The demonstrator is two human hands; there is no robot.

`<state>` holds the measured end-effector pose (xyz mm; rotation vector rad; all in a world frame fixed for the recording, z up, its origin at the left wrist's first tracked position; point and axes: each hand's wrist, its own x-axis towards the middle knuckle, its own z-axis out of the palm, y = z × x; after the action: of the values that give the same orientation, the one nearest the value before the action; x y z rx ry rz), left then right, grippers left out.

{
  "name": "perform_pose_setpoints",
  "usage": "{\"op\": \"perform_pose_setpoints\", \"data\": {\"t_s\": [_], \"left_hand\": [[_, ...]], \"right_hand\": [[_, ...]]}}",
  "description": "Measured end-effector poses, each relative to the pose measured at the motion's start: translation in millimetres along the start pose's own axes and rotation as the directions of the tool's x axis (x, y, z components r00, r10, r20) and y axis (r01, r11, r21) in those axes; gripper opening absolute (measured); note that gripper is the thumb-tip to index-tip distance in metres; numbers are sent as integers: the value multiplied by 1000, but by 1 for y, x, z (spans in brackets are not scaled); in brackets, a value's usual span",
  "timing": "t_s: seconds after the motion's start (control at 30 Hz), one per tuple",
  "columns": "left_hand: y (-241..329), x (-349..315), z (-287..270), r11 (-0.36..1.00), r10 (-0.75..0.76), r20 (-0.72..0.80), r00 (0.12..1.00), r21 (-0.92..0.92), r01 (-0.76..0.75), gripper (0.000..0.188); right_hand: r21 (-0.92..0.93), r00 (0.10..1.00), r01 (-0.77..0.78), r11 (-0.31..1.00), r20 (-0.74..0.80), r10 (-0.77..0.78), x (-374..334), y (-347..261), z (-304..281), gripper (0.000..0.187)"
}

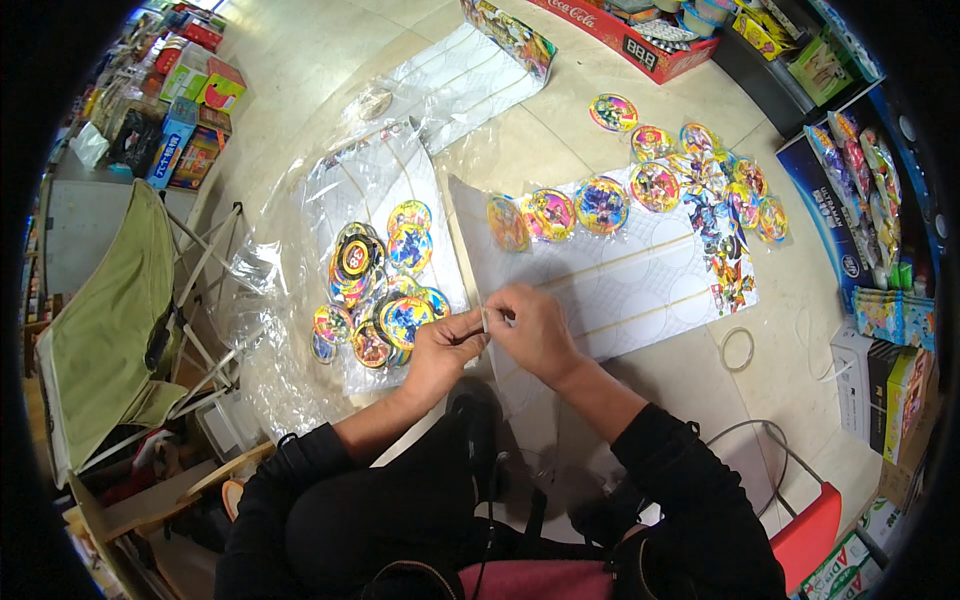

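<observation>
My left hand (443, 352) and my right hand (530, 330) meet at the near left edge of a white cardboard sheet (620, 280). Fingers of both are pinched together, with a thin pale sliver between the fingertips; whether it is tape or the sheet's edge I cannot tell. Pale yellowish strips run across the sheet, and colourful printed art covers its right end. Round picture packets (601, 205) lie in a row along its far edge. Left of my hands, a pile of similar round packets (407, 320) rests on a second white sheet (370, 200) partly under clear plastic.
Crumpled clear plastic wrap (275, 300) spreads over the floor at the left, beside a green folding stool (110, 320). A third sheet (470, 85) lies farther off. A roll of tape (737, 349) is on the tiles at the right. Stocked shelves and a red carton (640, 45) border the space.
</observation>
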<state>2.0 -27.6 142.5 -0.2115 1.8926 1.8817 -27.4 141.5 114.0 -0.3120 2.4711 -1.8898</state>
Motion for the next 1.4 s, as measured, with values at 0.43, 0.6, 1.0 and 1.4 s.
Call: {"op": "perform_pose_setpoints", "data": {"t_s": [0.43,0.6,1.0,1.4], "left_hand": [[-2,2,-6,983,-23,-36,999,-181,17,42],[-3,2,-2,985,-32,-35,999,-171,26,42],[-4,2,-4,984,-31,-15,999,-174,28,41],[5,12,-7,987,-156,-170,973,-61,148,17]], "right_hand": [[196,996,-87,977,-4,90,2,9,5,12],[121,997,-57,991,-34,62,2,5,4,12],[141,993,-113,984,-10,115,2,14,11,12],[46,999,47,998,-20,-46,-3,12,12,10]]}}
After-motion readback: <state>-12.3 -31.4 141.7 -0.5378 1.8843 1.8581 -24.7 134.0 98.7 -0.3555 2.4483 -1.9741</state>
